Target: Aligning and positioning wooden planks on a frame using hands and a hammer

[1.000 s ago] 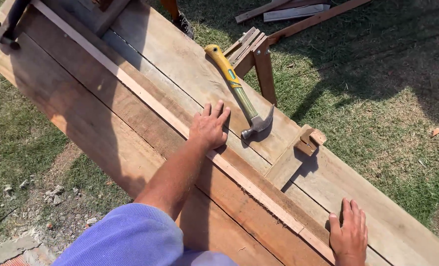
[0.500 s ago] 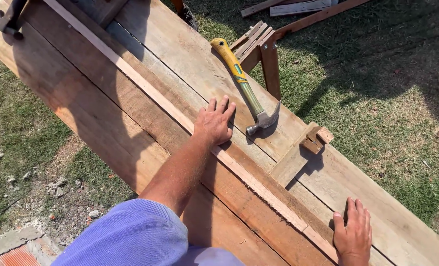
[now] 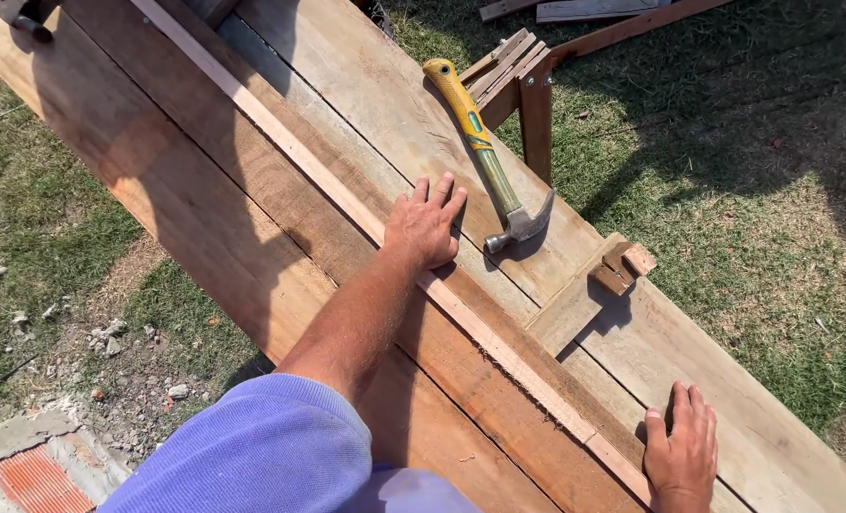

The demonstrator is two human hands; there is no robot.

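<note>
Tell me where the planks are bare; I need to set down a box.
Free: the wide reddish plank left of the thin pale wooden strip. Crowded: around the left hand, the yellow-handled claw hammer and the small wooden block. The right hand presses the lower end.

Right hand [image 3: 681, 454] is cut off at the wrist by the bottom edge. Planks [image 3: 252, 204] are cropped at top and lower right. Dark tool [image 3: 19, 13] at top left is mostly cropped, possibly a clamp. Strip [image 3: 423, 275] is partly hidden under left hand [image 3: 425, 226].
</note>
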